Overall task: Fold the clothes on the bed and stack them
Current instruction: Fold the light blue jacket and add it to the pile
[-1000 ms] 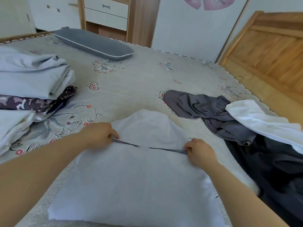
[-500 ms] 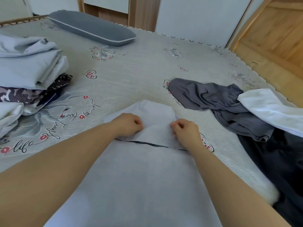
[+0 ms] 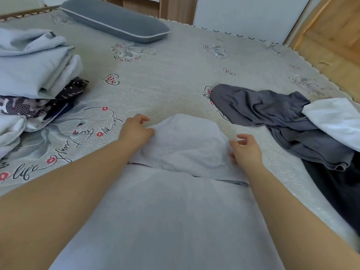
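Shirt (image 3: pixel 175 221): pale grey, spread flat on the bed (image 3: pixel 165 84), nearest the viewer; its far end lies between both grips.
Left grip (image 3: pixel 136 131): fingers pinch the shirt's far left edge.
Right grip (image 3: pixel 246 151): released, fingers loosely curled, touching the shirt's far right edge.
Loose clothes (image 3: pixel 272 121): dark grey, white and black, right of the right grip.
Stack (image 3: pixel 33 75): folded items, left of the left grip.
Pillow (image 3: pixel 115 20): grey, far beyond both grips.
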